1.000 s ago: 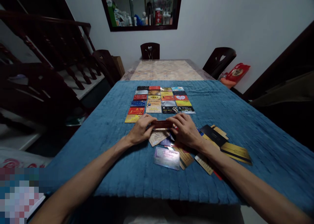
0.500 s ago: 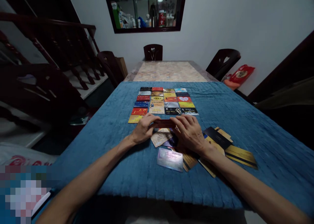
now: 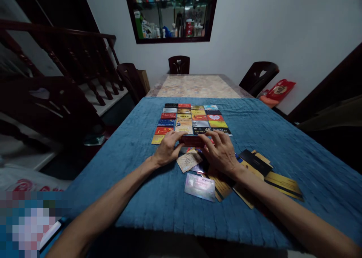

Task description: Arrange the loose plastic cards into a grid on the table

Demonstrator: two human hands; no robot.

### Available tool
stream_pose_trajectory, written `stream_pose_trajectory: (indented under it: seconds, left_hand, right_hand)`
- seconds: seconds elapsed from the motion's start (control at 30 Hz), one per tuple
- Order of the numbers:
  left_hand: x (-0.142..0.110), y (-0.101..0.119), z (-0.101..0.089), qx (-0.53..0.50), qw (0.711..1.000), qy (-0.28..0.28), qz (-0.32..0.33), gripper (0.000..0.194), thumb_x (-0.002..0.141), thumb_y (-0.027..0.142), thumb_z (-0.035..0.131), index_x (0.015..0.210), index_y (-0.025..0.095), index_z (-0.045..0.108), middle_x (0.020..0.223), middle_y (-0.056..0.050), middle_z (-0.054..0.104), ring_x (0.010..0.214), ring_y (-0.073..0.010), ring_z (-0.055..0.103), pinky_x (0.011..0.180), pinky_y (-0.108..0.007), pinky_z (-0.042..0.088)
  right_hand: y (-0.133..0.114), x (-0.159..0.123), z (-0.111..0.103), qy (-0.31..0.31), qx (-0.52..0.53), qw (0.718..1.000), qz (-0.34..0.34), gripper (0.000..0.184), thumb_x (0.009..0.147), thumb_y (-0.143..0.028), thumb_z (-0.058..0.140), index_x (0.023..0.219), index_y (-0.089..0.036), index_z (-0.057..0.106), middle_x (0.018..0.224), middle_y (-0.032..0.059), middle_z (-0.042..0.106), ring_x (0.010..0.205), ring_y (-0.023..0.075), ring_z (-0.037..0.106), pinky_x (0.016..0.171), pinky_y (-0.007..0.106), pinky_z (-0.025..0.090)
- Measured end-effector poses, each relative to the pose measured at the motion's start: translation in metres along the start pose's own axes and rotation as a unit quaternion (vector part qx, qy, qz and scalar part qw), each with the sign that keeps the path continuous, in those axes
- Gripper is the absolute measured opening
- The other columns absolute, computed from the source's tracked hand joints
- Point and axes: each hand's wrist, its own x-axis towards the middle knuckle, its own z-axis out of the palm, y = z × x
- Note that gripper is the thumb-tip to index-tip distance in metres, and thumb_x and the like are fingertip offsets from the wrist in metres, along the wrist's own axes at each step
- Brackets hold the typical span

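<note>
Head view: dark-red card [image 3: 191, 141] just below mid-frame, long axis running left to right.
The left hand [image 3: 168, 148] pinches its left end, thumb against fingers; the right hand [image 3: 222, 152], fingers curled, grips its right end.

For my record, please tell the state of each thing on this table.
Blue ribbed cloth: spread out
Dark red rectangular card: held between left hand and right hand
Colourful rectangular cards: flat, in rows
Shiny silver rectangular card: flat on cloth
Black rectangular card: overlapping gold rectangular cards
</note>
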Motion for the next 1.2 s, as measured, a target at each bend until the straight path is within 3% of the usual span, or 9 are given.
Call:
stream_pose_trajectory:
  seconds: [0.2,0.4,0.6,0.77,0.97,1.2]
  left_hand:
    - [0.005,-0.001,-0.011,0.104,0.994,-0.008,0.03,0.052,0.091,0.018,0.058,0.141,0.018,0.045,0.128,-0.014,0.059,0.117,-0.029,0.057,0.101,-0.048,0.051]
    - [0.014,-0.018,-0.022,0.151,0.988,-0.016,0.015,0.06,0.089,0.019,0.059,0.146,0.017,0.041,0.136,-0.017,0.049,0.125,-0.0324,0.052,0.104,-0.05,0.049]
    - [0.02,-0.047,-0.038,0.161,0.984,-0.066,-0.019,0.059,0.086,0.018,0.06,0.143,0.016,0.046,0.134,-0.017,0.054,0.123,-0.0327,0.053,0.102,-0.05,0.049]
    - [0.03,-0.078,-0.042,0.147,0.985,-0.073,-0.062,0.054,0.081,0.014,0.059,0.134,0.015,0.053,0.132,-0.015,0.056,0.122,-0.0316,0.053,0.104,-0.05,0.047]
    - [0.048,-0.111,-0.048,0.127,0.983,-0.095,-0.093,0.048,0.078,0.015,0.062,0.126,0.015,0.058,0.124,-0.013,0.058,0.115,-0.029,0.054,0.103,-0.048,0.047]
    - [0.065,-0.145,-0.044,0.172,0.964,-0.142,-0.144,0.05,0.078,0.02,0.065,0.128,0.017,0.059,0.123,-0.012,0.056,0.114,-0.03,0.051,0.102,-0.047,0.047]
  right_hand:
    - [0.005,0.023,0.004,-0.014,0.008,1.0,-0.02,0.035,0.096,-0.027,0.054,0.128,-0.015,0.061,0.114,0.0147,0.062,0.106,0.0286,0.047,0.089,0.04,0.042]
    - [0.01,0.046,0.019,-0.081,0.035,0.996,-0.003,0.043,0.093,-0.036,0.059,0.13,-0.014,0.06,0.118,0.0162,0.061,0.106,0.0317,0.047,0.088,0.043,0.041]
    - [0.015,0.069,0.047,-0.126,0.082,0.989,-0.009,0.054,0.089,-0.034,0.064,0.138,-0.015,0.054,0.124,0.017,0.06,0.111,0.0333,0.045,0.09,0.045,0.043]
    - [0.019,0.096,0.073,-0.16,0.12,0.98,-0.002,0.049,0.087,-0.031,0.067,0.132,-0.016,0.058,0.125,0.0168,0.059,0.11,0.0324,0.047,0.091,0.045,0.045]
    - [0.017,0.127,0.096,-0.235,0.11,0.964,0.054,0.052,0.087,-0.033,0.068,0.135,-0.015,0.056,0.127,0.0171,0.06,0.116,0.0316,0.049,0.094,0.042,0.045]
    - [0.008,0.153,0.114,-0.314,0.105,0.935,0.123,0.054,0.089,-0.028,0.064,0.14,-0.015,0.052,0.135,0.0165,0.059,0.122,0.0315,0.051,0.096,0.041,0.045]
